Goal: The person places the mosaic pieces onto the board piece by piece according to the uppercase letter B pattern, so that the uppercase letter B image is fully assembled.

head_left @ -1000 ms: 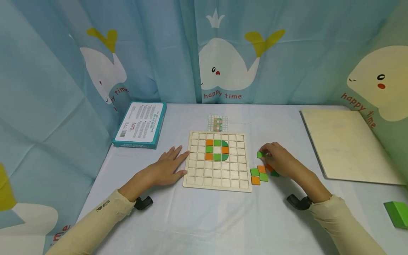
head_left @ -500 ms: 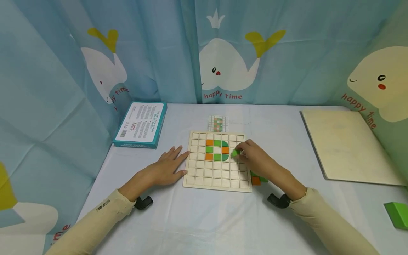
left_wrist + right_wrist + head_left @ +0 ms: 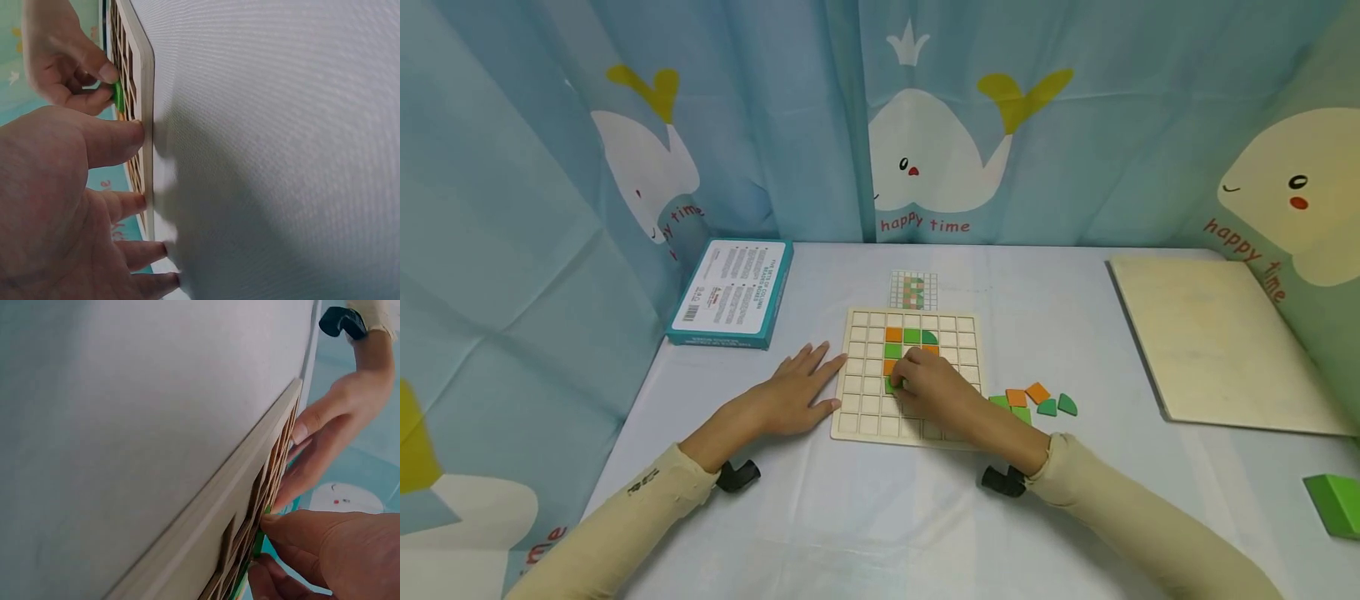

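A wooden grid board [image 3: 857, 425] lies on the table, with orange and green tiles set in some of its cells. My right hand [image 3: 936, 387] is over the board, pinching a green square tile [image 3: 890, 387] between thumb and fingers at the cell just below the orange tile at lower left. In the left wrist view this green tile [image 3: 118, 95] stands tilted at the grid. My left hand [image 3: 797, 392] lies with fingers spread, thumb and fingertips touching the board's left edge. Part of the tile pattern is hidden under my right hand.
Right of the board lie several loose tiles [image 3: 1017, 397], orange and green, some quarter-round. A small pattern card [image 3: 913, 290] sits behind the board. A teal box [image 3: 730, 292] is at back left, a pale wooden panel [image 3: 1217, 342] at right, and a green block [image 3: 1333, 505] at far right.
My right hand has carried the green square tile leftward from beside the loose tiles, across the board, to a cell in the left part of the pattern. My left hand has stayed in place.
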Motion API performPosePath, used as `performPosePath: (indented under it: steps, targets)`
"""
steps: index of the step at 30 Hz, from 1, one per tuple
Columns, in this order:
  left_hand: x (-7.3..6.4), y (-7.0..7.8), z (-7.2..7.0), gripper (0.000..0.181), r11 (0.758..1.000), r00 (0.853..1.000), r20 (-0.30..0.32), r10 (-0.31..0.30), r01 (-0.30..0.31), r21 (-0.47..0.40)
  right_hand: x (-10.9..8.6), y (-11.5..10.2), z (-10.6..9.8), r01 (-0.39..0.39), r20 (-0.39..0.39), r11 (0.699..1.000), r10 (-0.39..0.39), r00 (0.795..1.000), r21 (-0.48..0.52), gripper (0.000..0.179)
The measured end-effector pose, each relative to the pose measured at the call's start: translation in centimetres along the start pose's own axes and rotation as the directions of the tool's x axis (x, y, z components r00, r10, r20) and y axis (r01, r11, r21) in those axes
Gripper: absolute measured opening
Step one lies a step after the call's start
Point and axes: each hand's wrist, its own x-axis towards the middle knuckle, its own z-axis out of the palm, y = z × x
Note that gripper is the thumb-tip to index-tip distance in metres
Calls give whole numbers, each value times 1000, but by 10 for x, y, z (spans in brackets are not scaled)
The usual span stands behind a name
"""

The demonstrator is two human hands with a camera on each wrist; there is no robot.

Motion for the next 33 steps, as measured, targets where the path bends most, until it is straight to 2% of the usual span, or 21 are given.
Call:
performPosePath:
  steps: [7, 12, 17, 19, 21, 24, 26, 28, 30, 33]
  targets:
    - [0, -1, 0, 74, 1000, 1000, -5, 5, -5, -4, -1, -4, 1, 38, -16, 999, -38, 999, 0, 13]
    - [1, -1, 1, 74, 1000, 1000, -7, 6, -6, -7, -11, 2, -12, -14, 28, 999, 13, 1000, 31, 14]
    - [0, -1, 1, 74, 1000, 1000, 1, -4, 4, 0, -29, 21, -40, -95, 61, 995, 93, 994, 38, 18]
    - [0, 0, 0, 74, 1000, 1000, -1, -4, 4, -3, -39, 31, -53, -168, 106, 985, 165, 981, 24, 19]
    - [-1, 0, -1, 73, 1000, 1000, -2, -3, 3, -8, -48, 42, -66, -254, 165, 967, 255, 953, -24, 22]
    - [-1, 1, -2, 73, 1000, 1000, -3, -3, 3, -11, -63, 59, -83, -378, 246, 919, 394, 886, -110, 29]
    - [-2, 1, -2, 73, 1000, 1000, -5, -2, 2, -10, -73, 70, -90, -429, 281, 891, 455, 845, -150, 32]
    - [-2, 2, -2, 73, 1000, 1000, -5, -1, 1, -8, -84, 80, -94, -466, 302, 872, 488, 819, -147, 31]
    - [-2, 2, -1, 73, 1000, 1000, -9, 2, -2, -7, -94, 88, -95, -472, 304, 872, 487, 819, -128, 29]
    - [-2, 3, -1, 73, 1000, 1000, -9, 0, 0, -8, -103, 94, -93, -471, 279, 877, 478, 833, -98, 27]
